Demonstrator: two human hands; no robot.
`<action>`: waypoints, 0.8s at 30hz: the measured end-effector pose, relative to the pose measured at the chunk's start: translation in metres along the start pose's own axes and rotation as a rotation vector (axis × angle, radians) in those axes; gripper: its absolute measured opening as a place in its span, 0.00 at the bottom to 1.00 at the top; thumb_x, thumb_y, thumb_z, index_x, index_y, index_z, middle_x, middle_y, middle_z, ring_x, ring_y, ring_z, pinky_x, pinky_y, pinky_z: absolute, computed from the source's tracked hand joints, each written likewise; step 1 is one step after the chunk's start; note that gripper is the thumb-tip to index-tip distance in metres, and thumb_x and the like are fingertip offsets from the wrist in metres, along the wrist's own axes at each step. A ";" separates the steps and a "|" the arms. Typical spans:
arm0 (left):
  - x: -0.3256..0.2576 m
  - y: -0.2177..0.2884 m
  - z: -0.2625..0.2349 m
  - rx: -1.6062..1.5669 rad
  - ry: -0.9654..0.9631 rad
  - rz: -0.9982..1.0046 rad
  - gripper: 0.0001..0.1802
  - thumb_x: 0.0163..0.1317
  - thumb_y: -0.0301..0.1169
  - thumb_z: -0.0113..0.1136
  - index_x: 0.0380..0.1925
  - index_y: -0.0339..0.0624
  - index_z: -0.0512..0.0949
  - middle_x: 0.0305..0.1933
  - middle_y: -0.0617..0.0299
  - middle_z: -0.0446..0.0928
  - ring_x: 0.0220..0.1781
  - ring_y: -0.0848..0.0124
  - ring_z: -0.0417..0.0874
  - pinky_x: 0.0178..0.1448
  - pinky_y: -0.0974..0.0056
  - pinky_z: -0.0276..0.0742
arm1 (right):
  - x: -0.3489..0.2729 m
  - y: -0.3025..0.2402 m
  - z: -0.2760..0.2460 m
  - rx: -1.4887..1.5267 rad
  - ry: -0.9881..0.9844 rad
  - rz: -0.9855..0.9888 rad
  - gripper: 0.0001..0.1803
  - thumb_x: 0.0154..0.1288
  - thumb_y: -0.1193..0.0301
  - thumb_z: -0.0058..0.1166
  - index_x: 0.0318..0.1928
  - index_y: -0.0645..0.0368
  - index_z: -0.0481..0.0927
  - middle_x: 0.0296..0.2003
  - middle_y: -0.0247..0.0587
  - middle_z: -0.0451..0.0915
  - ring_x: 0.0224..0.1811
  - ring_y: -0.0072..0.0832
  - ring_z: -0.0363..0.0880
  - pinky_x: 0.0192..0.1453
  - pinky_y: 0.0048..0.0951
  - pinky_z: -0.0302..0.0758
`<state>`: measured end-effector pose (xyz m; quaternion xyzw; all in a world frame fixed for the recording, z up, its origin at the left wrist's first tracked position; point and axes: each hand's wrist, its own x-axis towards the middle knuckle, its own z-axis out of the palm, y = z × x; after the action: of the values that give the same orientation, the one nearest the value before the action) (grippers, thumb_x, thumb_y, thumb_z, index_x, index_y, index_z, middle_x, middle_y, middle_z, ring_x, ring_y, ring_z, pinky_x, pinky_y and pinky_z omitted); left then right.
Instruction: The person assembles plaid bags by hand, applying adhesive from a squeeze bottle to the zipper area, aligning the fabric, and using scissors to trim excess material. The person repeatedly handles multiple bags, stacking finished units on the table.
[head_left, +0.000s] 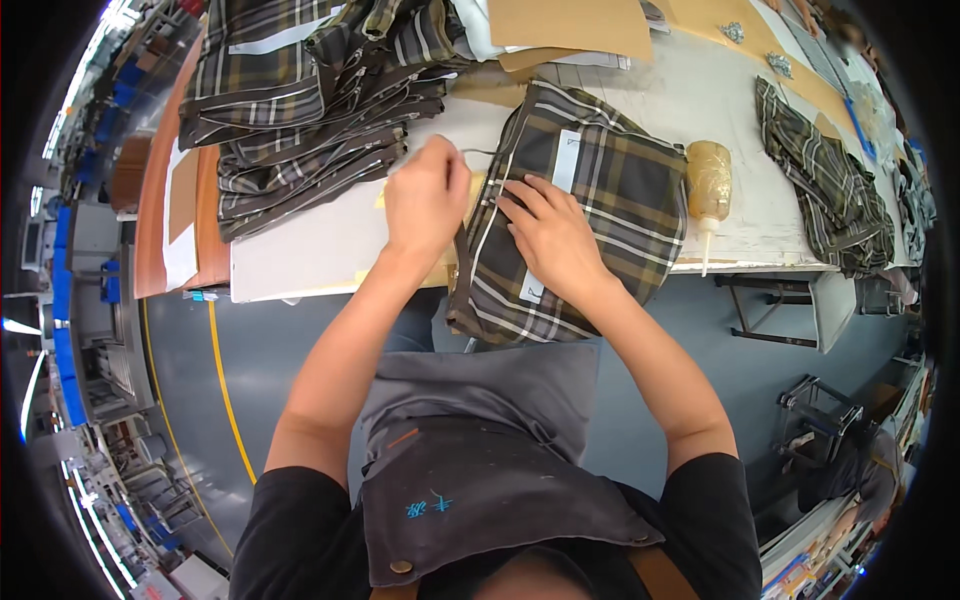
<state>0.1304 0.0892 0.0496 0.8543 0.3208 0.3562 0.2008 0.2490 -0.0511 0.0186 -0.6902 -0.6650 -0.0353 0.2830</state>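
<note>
- The plaid cloth piece [590, 210] lies on the white table [330, 240], its long axis running from the near edge, where it hangs over, up and away to the right.
- The right hand [550, 235] presses flat on it, fingers spread, beside a white strip [566, 160].
- The left hand [427, 195] is closed in a fist at the cloth's left edge; what it pinches is hidden.
- A glue bottle [708, 185] lies just right, nozzle toward the person.
- A stack of plaid pieces [310, 110] sits far left.

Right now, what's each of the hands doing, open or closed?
Left hand: closed, fingers pinched together; what it holds cannot be told.
Right hand: open, flat on the plaid fabric piece.
</note>
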 end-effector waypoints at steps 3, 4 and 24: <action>0.008 0.001 -0.005 -0.158 0.042 -0.147 0.04 0.60 0.22 0.57 0.33 0.35 0.72 0.23 0.57 0.77 0.22 0.69 0.80 0.28 0.67 0.75 | 0.001 0.001 -0.001 -0.006 -0.002 0.002 0.17 0.56 0.75 0.56 0.48 0.61 0.79 0.53 0.40 0.74 0.60 0.42 0.67 0.62 0.41 0.66; 0.010 0.002 -0.006 -0.220 0.035 -0.217 0.05 0.60 0.22 0.57 0.35 0.35 0.72 0.23 0.58 0.76 0.22 0.70 0.80 0.28 0.67 0.75 | 0.000 0.003 -0.001 0.026 -0.006 0.021 0.17 0.55 0.75 0.57 0.48 0.61 0.79 0.53 0.40 0.74 0.59 0.42 0.68 0.61 0.41 0.66; 0.077 -0.022 0.022 -0.117 -0.045 0.033 0.10 0.58 0.22 0.56 0.41 0.36 0.75 0.25 0.54 0.78 0.25 0.64 0.82 0.31 0.62 0.76 | 0.030 0.022 -0.002 -0.005 -0.036 0.144 0.21 0.56 0.76 0.56 0.52 0.55 0.77 0.54 0.35 0.73 0.53 0.39 0.69 0.53 0.41 0.66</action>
<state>0.1792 0.1557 0.0588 0.8541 0.2805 0.3585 0.2516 0.2742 -0.0242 0.0255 -0.7374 -0.6186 -0.0042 0.2714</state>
